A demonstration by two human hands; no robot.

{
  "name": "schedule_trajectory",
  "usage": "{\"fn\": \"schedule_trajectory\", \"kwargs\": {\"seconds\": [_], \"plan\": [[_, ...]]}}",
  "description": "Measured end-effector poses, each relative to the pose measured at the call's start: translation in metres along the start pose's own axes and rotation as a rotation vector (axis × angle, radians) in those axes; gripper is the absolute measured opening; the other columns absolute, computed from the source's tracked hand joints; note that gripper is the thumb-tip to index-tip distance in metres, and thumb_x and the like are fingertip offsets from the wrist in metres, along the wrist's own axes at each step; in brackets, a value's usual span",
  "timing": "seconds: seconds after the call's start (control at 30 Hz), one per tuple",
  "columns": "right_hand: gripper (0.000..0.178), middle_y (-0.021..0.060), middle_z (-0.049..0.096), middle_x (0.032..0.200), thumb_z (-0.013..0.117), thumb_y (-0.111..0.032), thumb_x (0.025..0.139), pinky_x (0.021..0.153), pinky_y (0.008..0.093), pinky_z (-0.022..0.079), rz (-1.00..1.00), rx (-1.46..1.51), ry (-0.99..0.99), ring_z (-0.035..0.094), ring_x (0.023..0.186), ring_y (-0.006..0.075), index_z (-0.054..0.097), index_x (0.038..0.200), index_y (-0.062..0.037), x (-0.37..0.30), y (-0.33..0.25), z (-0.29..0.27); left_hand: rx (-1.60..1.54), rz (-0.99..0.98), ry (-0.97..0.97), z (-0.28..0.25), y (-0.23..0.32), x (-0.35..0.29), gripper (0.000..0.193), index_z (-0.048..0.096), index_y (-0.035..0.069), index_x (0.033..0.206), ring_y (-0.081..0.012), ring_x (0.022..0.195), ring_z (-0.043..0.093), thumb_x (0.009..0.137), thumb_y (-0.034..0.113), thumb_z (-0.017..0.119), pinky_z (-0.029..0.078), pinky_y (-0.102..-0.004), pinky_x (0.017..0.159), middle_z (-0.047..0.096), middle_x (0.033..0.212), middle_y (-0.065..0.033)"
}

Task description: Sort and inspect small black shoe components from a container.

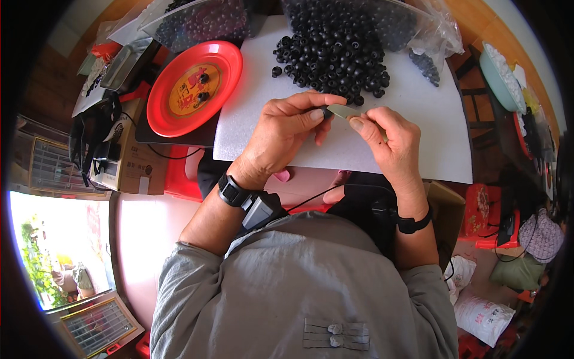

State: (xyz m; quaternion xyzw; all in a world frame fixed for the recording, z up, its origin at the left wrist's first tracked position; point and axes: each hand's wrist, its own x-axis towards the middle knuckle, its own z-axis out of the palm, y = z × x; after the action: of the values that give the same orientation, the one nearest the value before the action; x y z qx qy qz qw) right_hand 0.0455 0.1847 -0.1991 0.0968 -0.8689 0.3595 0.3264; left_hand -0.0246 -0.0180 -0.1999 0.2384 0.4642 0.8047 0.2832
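Note:
Between the thumb and fingers of my left hand (281, 128) is a small black round part (326, 112), partly hidden by the fingertips. My right hand (391, 136) pinches a short, flat, pale blade-like tool (345, 111), whose tip meets or nearly meets the black part. Just beyond both hands lies a heap of black round hollow parts (335, 57) on a white foam sheet (430, 128). Left of my left hand stands a red plate (160, 113) with a yellow printed centre, holding a couple of the same black parts.
Clear plastic bins (200, 27) of black parts stand along the far edge, with a clear bag (439, 36) at the right. A metal tray (127, 64) and a cardboard box (140, 158) sit at the left. At the far right is a pale green basin (502, 75) with white contents.

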Motion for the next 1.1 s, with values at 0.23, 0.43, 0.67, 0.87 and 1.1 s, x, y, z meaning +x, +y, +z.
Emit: {"fn": "schedule_trajectory", "kwargs": {"seconds": [0.23, 0.43, 0.67, 0.87, 1.1], "plan": [[0.026, 0.0050, 0.057, 0.062, 0.076, -0.023, 0.087, 0.049, 0.0346, 0.042, -0.063, -0.058, 0.011, 0.055, 0.054, 0.0224, 0.060, 0.074, -0.0064, 0.000, 0.000, 0.001, 0.022, 0.047, 0.064, 0.005, -0.002, -0.001, 0.027, 0.066, -0.006, 0.120, -0.0153, 0.082, 0.056, 0.098, 0.000, 0.052, 0.047, -0.0280, 0.071, 0.061, 0.094, -0.0059], [0.022, 0.0053, 0.056, 0.060, 0.076, -0.021, 0.087, 0.048, 0.0306, 0.039, -0.019, 0.187, -0.091, 0.053, 0.052, 0.0160, 0.065, 0.077, -0.0040, -0.002, 0.000, -0.009, -0.011, -0.032, 0.100, 0.008, 0.004, -0.002, 0.026, 0.066, -0.007, 0.119, -0.0155, 0.085, 0.057, 0.098, -0.001, 0.052, 0.048, -0.0288, 0.070, 0.062, 0.096, -0.0075], [0.027, 0.0044, 0.058, 0.062, 0.076, -0.024, 0.088, 0.050, 0.0309, 0.041, 0.073, 0.054, 0.041, 0.053, 0.054, 0.0161, 0.063, 0.075, -0.0042, -0.003, -0.001, -0.003, -0.031, 0.000, 0.020, 0.001, -0.001, -0.001, 0.031, 0.061, -0.008, 0.127, -0.0186, 0.091, 0.059, 0.098, 0.000, 0.051, 0.049, -0.0306, 0.074, 0.062, 0.102, -0.0132], [0.028, 0.0045, 0.059, 0.064, 0.076, -0.025, 0.087, 0.051, 0.0327, 0.042, 0.069, 0.030, 0.034, 0.055, 0.056, 0.0195, 0.061, 0.073, -0.0055, -0.002, -0.003, -0.004, 0.002, 0.021, 0.025, 0.005, 0.001, -0.002, 0.031, 0.061, -0.009, 0.126, -0.0192, 0.090, 0.059, 0.098, -0.001, 0.051, 0.049, -0.0306, 0.074, 0.061, 0.108, -0.0121], [0.026, 0.0050, 0.060, 0.063, 0.076, -0.023, 0.087, 0.051, 0.0342, 0.043, 0.046, -0.006, 0.019, 0.057, 0.057, 0.0211, 0.061, 0.072, -0.0070, -0.002, -0.004, -0.004, 0.016, 0.030, 0.016, 0.004, -0.001, -0.001, 0.030, 0.062, -0.010, 0.125, -0.0192, 0.090, 0.059, 0.098, -0.002, 0.051, 0.049, -0.0300, 0.074, 0.060, 0.111, -0.0118]]}}
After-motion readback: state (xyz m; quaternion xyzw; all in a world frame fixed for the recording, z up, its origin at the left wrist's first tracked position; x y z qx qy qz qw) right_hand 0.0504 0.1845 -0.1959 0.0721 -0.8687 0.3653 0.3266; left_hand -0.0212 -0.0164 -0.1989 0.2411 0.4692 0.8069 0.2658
